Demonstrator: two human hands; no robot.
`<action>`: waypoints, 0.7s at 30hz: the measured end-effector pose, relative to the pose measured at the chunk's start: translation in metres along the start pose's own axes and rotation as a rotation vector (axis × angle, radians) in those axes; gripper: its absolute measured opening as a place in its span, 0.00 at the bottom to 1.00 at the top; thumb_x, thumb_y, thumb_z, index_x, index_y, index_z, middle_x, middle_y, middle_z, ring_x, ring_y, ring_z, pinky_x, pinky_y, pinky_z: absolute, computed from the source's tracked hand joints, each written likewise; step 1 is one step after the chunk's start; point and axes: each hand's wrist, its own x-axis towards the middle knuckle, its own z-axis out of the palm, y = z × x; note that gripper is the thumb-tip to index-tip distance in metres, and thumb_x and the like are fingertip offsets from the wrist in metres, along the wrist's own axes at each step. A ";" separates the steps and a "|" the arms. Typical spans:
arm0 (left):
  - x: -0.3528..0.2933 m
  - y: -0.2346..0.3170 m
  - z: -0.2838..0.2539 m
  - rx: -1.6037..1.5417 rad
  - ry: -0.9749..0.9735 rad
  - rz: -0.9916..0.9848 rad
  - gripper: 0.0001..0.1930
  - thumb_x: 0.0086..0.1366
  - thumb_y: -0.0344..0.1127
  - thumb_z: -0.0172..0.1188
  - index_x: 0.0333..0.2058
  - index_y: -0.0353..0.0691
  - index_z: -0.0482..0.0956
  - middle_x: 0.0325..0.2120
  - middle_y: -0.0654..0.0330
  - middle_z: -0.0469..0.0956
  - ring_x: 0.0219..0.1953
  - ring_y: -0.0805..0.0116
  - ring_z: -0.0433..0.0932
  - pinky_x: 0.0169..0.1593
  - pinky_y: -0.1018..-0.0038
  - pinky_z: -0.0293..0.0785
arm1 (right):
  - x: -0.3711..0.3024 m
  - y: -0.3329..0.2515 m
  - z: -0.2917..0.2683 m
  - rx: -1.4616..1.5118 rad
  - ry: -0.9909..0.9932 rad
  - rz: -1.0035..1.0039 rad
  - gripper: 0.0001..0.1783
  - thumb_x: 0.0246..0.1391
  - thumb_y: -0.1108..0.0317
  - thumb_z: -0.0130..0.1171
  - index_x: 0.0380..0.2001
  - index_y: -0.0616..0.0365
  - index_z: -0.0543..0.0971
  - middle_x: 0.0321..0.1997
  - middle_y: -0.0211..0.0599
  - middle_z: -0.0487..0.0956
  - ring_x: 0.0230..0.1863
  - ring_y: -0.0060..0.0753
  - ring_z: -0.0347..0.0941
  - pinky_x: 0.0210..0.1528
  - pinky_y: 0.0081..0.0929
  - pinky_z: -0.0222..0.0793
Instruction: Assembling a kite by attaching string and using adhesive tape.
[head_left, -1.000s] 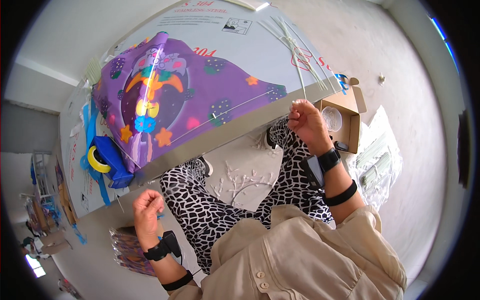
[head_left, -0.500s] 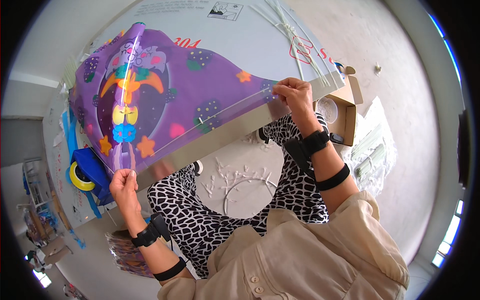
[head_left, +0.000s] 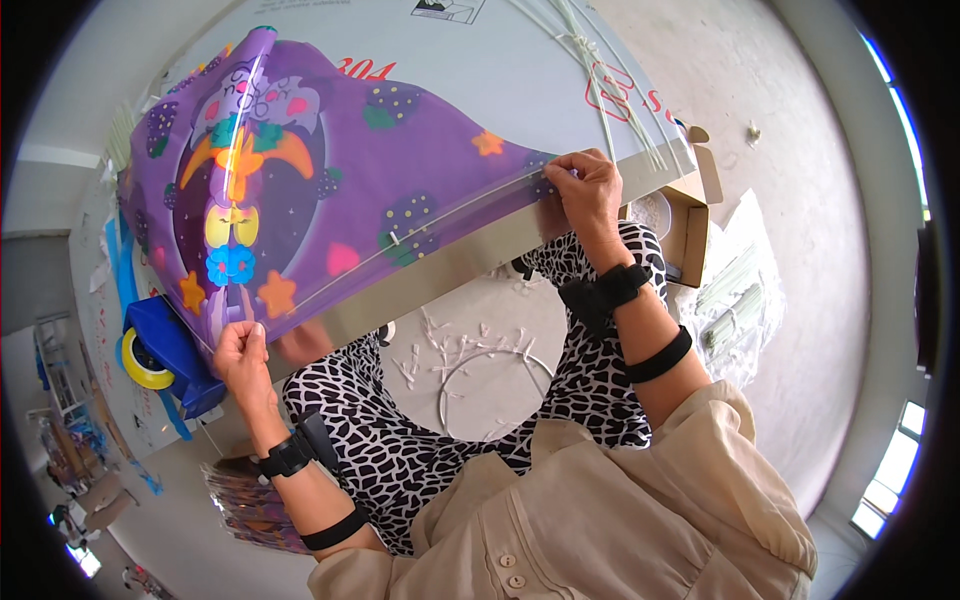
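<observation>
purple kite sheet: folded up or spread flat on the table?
Spread. The purple kite sheet lies open across the table, printed face fully visible, with the left hand and right hand pinching opposite corners at the table's near edge.

Packaging and printed marks, head view.
Open brown cardboard box (head_left: pixel 693 215) at right of centre, just past the table's right end, flaps up, white contents inside. Clear plastic bags (head_left: pixel 738 310) heaped right of the box, pale rods within. Red printed marks (head_left: pixel 612 88) on the white tabletop, upper centre-right; small black-and-white printed label (head_left: pixel 447 9) at top edge. Shiny clear packets with purple print (head_left: pixel 250 500) stacked at lower left.
</observation>
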 end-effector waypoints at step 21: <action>0.001 -0.004 0.004 -0.060 -0.012 -0.016 0.04 0.61 0.25 0.57 0.27 0.37 0.74 0.19 0.71 0.67 0.20 0.85 0.59 0.24 0.86 0.54 | -0.001 -0.010 0.004 -0.162 0.009 0.038 0.08 0.38 0.64 0.61 0.19 0.56 0.81 0.28 0.35 0.74 0.40 0.38 0.70 0.42 0.34 0.67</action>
